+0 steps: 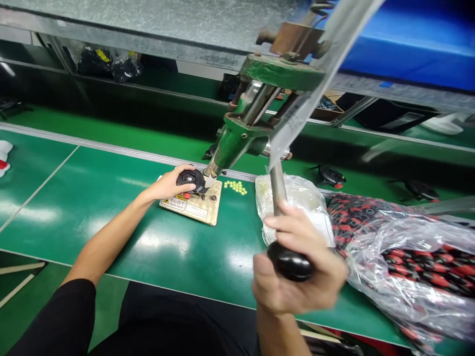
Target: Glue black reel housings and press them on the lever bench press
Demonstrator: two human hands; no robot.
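Note:
A green hand press (235,141) stands on a pale base plate (208,212) with a warning label. My left hand (168,184) grips a round black part (190,180) on the plate, under the press's lower end, with fingers and thumb around its side. A small red piece shows at the part's front edge. My right hand (300,262) is wrapped round the lever of the press, at its black ball knob (291,262). The lever rod (277,185) runs up from this hand to the press, partly behind a translucent strip.
Small yellow pieces (236,187) lie right of the base plate. Farther right are a clear plastic bag (297,193) and a large bag of red and black parts (426,262). Other black parts (328,175) rest beyond the metal rail. A shelf (148,32) hangs above.

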